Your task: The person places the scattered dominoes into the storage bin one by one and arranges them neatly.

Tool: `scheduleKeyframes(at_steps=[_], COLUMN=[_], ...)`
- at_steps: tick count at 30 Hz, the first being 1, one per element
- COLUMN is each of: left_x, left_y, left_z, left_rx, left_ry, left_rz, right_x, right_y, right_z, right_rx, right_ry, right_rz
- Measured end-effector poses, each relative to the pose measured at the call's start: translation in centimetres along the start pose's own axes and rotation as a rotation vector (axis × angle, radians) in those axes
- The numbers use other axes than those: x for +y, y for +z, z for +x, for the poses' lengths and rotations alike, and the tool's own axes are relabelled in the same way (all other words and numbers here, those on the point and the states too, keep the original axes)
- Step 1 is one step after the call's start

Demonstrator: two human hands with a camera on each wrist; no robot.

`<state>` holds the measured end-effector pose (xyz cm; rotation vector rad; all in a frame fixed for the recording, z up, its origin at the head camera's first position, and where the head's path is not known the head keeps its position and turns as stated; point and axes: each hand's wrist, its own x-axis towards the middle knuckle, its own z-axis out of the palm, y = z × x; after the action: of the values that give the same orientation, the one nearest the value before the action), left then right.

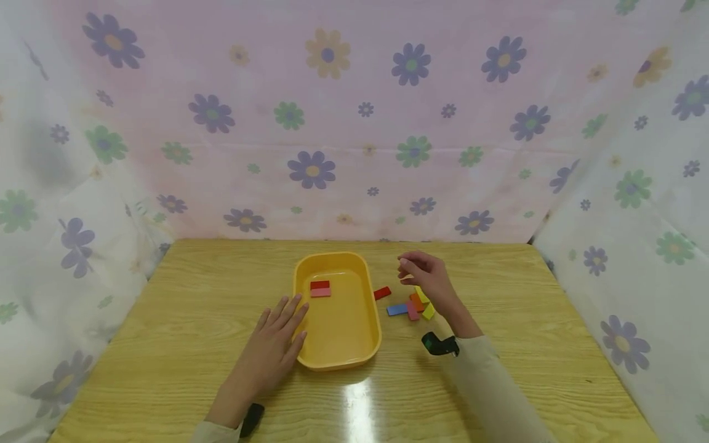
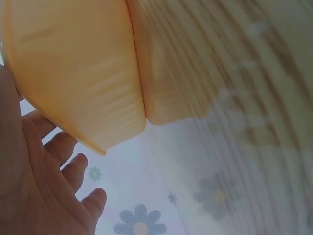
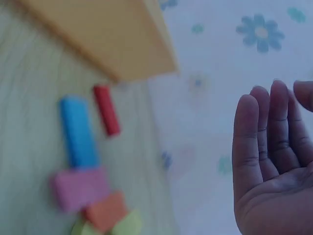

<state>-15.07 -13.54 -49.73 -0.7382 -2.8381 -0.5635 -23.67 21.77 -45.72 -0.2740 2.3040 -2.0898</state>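
My left hand (image 1: pixel 271 347) rests with spread fingers on the left rim of a yellow plastic tub (image 1: pixel 343 332). In the left wrist view its fingertips (image 2: pixel 74 171) reach over the tub's edge. Inside the tub a red block (image 1: pixel 319 285) and a pink block (image 1: pixel 320 293) lie side by side. Above the table, right of the tub, my right hand (image 1: pixel 429 280) hovers with gently bent fingers; the right wrist view shows nothing in its palm. Below and beside it lie a blue block (image 1: pixel 396 310), a pink block (image 3: pixel 80 188), an orange block (image 3: pixel 105 210) and yellow blocks (image 1: pixel 429 311).
Another red block (image 1: pixel 382 293) lies close to the tub's right side. The wood-grain table (image 1: pixel 194 307) is bordered by flower-printed cloth (image 1: pixel 354 123) at the back and both sides. A dark wrist device (image 1: pixel 439 344) sits at the right cuff.
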Motion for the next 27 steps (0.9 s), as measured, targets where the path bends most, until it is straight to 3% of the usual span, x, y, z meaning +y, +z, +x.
scheduleKeyframes(at_steps=[6,11,19,27], left_x=[-0.1,-0.1,0.0,0.1], left_y=[0.0,0.0,0.0,0.0], left_z=[-0.1,-0.1,-0.2,-0.2], left_rx=[0.021,0.031,0.030,0.038], left_ry=[0.017,0.024,0.015,0.017], left_rz=[0.000,0.002,-0.010,-0.014], right_x=[3.5,5.3,5.9,6.4], right_y=[-4.0,-6.0,-7.4,-8.0], right_z=[-2.5,-4.1,-5.0,-4.8], right_rx=[0.013,-0.008,-0.102,-0.141], right_ry=[0.014,0.043,-0.008,-0.010], right_rz=[-0.010,-0.114,-0.205,-0.375])
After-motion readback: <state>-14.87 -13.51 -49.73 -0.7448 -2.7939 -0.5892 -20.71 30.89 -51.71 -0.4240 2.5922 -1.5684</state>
